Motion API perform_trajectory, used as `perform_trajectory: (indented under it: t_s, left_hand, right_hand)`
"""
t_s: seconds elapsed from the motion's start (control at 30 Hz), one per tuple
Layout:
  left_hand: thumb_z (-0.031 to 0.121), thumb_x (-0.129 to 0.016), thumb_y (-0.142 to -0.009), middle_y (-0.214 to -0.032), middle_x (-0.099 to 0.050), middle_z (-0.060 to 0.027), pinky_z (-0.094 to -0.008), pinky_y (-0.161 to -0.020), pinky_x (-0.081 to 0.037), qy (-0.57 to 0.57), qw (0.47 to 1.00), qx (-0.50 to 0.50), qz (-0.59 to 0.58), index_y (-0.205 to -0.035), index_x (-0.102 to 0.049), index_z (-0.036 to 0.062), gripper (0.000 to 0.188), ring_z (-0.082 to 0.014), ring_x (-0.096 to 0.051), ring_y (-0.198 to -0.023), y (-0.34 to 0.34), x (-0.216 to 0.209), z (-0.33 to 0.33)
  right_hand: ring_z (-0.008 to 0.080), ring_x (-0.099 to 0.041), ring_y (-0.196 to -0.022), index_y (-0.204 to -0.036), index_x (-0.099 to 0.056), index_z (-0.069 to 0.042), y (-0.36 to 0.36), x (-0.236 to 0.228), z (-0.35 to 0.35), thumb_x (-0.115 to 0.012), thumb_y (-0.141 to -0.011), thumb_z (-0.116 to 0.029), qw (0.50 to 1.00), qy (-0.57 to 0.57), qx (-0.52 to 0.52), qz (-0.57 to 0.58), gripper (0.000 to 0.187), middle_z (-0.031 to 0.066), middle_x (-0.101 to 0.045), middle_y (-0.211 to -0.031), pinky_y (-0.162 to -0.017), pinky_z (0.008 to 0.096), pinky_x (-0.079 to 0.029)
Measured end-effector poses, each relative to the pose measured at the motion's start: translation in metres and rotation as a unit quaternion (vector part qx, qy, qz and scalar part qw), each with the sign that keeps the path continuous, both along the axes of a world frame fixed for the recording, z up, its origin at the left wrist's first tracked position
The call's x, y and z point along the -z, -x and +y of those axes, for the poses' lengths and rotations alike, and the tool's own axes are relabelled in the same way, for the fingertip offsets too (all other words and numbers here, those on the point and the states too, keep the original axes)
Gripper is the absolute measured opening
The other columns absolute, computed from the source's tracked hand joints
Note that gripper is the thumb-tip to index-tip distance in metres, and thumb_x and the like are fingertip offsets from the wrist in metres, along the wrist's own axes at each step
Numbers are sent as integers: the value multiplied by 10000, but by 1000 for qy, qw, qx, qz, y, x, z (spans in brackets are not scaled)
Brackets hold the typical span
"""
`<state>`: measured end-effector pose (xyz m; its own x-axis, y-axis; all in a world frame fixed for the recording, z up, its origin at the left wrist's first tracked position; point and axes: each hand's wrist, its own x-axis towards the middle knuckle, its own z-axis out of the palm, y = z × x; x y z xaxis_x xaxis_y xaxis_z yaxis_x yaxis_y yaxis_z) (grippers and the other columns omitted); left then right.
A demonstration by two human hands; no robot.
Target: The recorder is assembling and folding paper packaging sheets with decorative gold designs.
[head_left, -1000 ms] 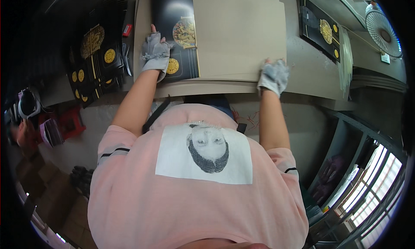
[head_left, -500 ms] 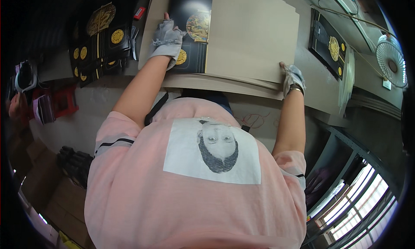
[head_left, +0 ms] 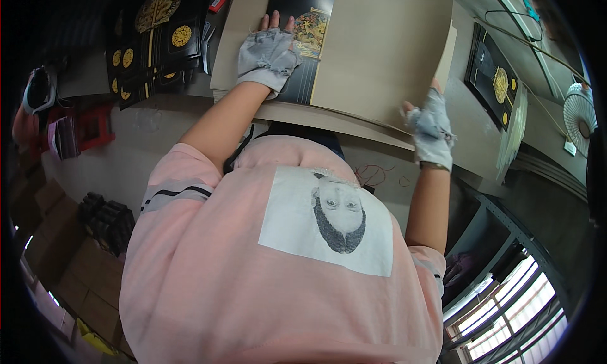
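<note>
My left hand (head_left: 269, 55), in a grey fingerless glove, lies with fingers stretched out over a black printed sheet (head_left: 306, 82) with gold and coloured ornament. A large plain grey-beige board (head_left: 379, 48) covers the sheet's right side. Its lower right corner is pinched by my gloved right hand (head_left: 432, 127), the thumb on top and the other fingers partly hidden. That right edge is bent up slightly from the board underneath. More boards (head_left: 229, 38) lie stacked below the printed sheet.
Black and gold printed pieces (head_left: 152, 54) are piled on the left, near a small red box (head_left: 218, 3). Another black and gold stack (head_left: 493, 79) lies to the right, before a white fan (head_left: 578, 114). A red stool (head_left: 98, 120) stands at the left.
My right hand has closed on the board's corner, and its right edge has come up a little. My left hand's fingers have spread on the printed sheet. The whole view has shifted slightly.
</note>
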<state>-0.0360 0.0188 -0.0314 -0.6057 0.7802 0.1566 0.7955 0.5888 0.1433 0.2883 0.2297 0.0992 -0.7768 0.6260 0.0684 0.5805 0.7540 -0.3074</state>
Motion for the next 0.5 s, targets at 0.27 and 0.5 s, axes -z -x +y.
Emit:
perform_trajectory:
  t_s: [0.27, 0.5]
  left_hand:
    - [375, -466, -1018, -1667, -339, -143, -489, -1234, -279, 42, 999, 12, 6, -1604, -387, 229, 610, -329, -298, -1544, -4, -14, 1]
    - [371, -459, -1015, -1675, -328, -129, -467, -1243, -265, 65, 998, -7, -12, -1608, -384, 240, 612, -313, -278, -1553, -7, -18, -1]
  right_hand:
    - [513, -476, -1381, -1430, -611, -145, 86, 19, -71, -803, -812, -496, 994, -85, -68, -14, 736, 313, -437, -1547, -1150, 509, -414]
    - [527, -391, -1412, -1512, -501, -141, 99, 28, -50, -870, -686, -587, 996, -70, -14, 58, 1009, 328, -384, -1557, -1172, 539, -371]
